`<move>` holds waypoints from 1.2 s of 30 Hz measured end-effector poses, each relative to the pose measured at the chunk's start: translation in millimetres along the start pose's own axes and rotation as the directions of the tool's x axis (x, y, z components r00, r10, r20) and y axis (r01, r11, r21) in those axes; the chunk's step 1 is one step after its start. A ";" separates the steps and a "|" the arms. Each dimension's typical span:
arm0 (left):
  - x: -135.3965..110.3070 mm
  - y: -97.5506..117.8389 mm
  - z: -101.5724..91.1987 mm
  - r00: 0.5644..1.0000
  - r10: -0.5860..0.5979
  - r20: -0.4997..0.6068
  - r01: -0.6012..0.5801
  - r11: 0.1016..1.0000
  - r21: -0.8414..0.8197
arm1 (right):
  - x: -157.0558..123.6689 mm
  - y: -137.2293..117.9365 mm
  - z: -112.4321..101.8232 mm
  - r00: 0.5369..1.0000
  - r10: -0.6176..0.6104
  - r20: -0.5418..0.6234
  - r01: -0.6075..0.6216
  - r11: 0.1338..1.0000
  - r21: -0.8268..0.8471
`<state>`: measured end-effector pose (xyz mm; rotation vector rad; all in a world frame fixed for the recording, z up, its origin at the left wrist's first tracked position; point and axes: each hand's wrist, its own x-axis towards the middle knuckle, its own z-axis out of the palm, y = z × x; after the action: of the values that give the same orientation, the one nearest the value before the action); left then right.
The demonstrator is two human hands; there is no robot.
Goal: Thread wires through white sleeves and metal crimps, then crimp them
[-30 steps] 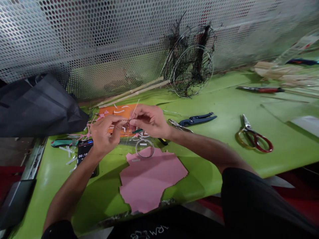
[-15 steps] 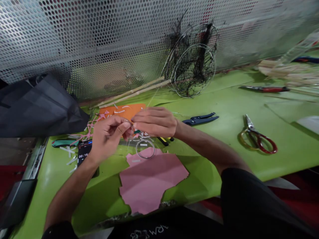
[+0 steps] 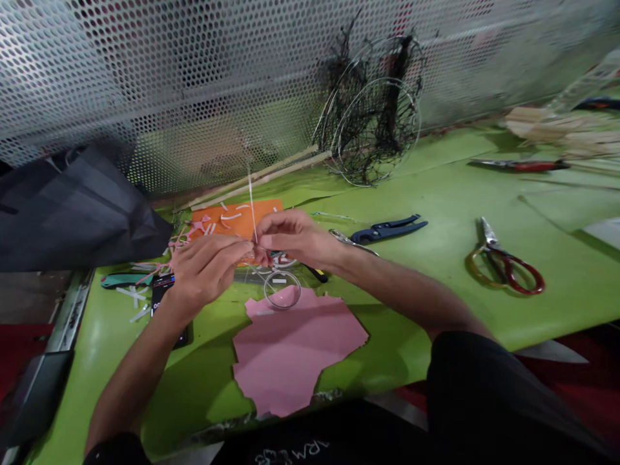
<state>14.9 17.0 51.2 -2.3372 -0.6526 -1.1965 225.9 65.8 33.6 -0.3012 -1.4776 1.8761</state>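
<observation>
Two bare hands: the worker's left hand (image 3: 206,270) and right hand (image 3: 295,239) meet over the green bench (image 3: 411,297), fingertips close together; exact contact hidden.
Right fingers: thumb and forefinger brought together, apparently on the lower end of the strand.
Left fingers: bent and bunched, knuckles uppermost; thumb hidden, so I cannot tell how far they are parted or what they grip.
Thin pale strand (image 3: 252,200): rises nearly upright from between the hands, its upper length crossing in front of the orange rectangular sheet (image 3: 268,210); material not certain.
Step in hand: fine fingertip work on the strand, possibly threading or tying; my judgement only.
Next move calls for: a steady left hand and a light, sure pinch by the right, I would say; a loose grip could let the strand slip.
Thin grey ring (image 3: 282,307): lies overlapping the upper edge of the irregular pink sheet (image 3: 300,355), nearer the worker than the hands.
Dark blue hand cutter (image 3: 387,229): on the bench, beyond the right wrist.
Scissors with amber and red loops (image 3: 506,265): farther right, well apart from both hands.
</observation>
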 end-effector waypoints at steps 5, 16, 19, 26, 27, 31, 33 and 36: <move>-0.6 -2.7 0.4 0.998 0.065 0.019 -0.065 0.997 0.029 | 0.7 1.7 -2.9 0.999 -0.010 0.035 0.009 0.999 0.047; -2.9 7.3 9.7 0.993 -0.110 -0.041 0.110 0.994 0.000 | -8.2 15.3 9.3 0.945 -0.311 -0.098 0.275 0.922 -0.274; -1.2 12.4 12.2 0.972 -0.229 -0.060 0.225 0.972 -0.063 | -8.6 20.4 9.9 0.885 -0.454 -0.106 0.372 0.824 -0.428; -0.3 22.1 12.2 0.875 -0.480 0.053 0.473 0.830 -0.294 | -8.4 19.2 1.5 0.743 -0.670 0.006 0.478 0.524 -0.705; 0.2 23.8 12.8 0.851 -0.519 0.076 0.512 0.790 -0.337 | -8.6 18.8 -0.4 0.728 -0.684 0.035 0.489 0.484 -0.726; 6.5 30.5 16.2 0.723 -0.656 0.216 0.642 0.521 -0.563 | -10.1 18.1 -9.9 0.662 -0.729 0.176 0.546 0.308 -0.779; 10.3 31.7 17.7 0.679 -0.672 0.294 0.663 0.392 -0.637 | -10.1 18.9 -15.0 0.643 -0.723 0.251 0.571 0.235 -0.786; 12.2 28.4 18.1 0.667 -0.670 0.327 0.672 0.351 -0.652 | -7.1 21.1 -20.9 0.686 -0.680 0.259 0.552 0.256 -0.794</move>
<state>49.1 7.2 47.0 -2.7732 -1.4870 -2.1708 234.9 75.0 6.0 -0.2046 -1.9271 0.3726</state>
